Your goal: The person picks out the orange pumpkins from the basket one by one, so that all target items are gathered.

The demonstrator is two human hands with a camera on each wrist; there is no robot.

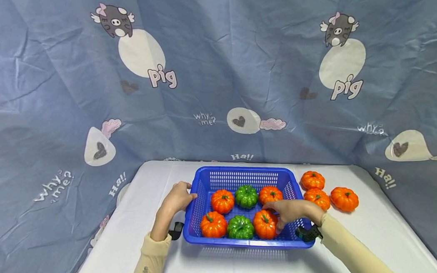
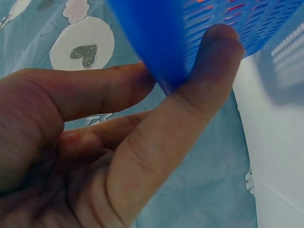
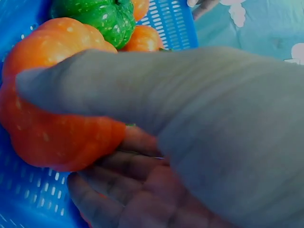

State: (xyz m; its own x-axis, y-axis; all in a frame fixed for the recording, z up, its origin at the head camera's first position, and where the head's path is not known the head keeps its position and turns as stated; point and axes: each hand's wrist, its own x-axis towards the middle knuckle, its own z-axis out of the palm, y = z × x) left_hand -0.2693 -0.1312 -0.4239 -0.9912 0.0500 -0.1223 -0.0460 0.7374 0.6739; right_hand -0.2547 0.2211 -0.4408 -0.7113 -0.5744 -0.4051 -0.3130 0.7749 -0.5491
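Can't see all of orange pumpkin (image 3: 61, 140) behind right hand (image 3: 180, 118); can't see blue basket (image 2: 159, 38) past left wrist view's top edge.

1 blue basket (image 1: 249, 242) w/ 4 orange pumpkins (image 1: 213, 225) & 2 green pumpkins (image 1: 241, 228); 3 more orange ones (image 1: 344, 199) on R.

The near orange pumpkin (image 3: 61, 142) was inside a blue basket (image 3: 180, 28) with slotted sides, held in the right grip (image 3: 161, 109), whose thumb (image 3: 52, 92) lay across the pumpkin's face while the fingers (image 3: 99, 204) met its lower right edge. Just above that pumpkin was a glossy, pale-flecked green pumpkin (image 3: 107, 21), and to its upper right a second orange pumpkin (image 3: 142, 39) and a third orange pumpkin (image 3: 141, 7) partly showed. Well beyond it, further right, a sliver of the left grip (image 3: 205, 7) appeared before printed teal cloth (image 3: 263, 33).
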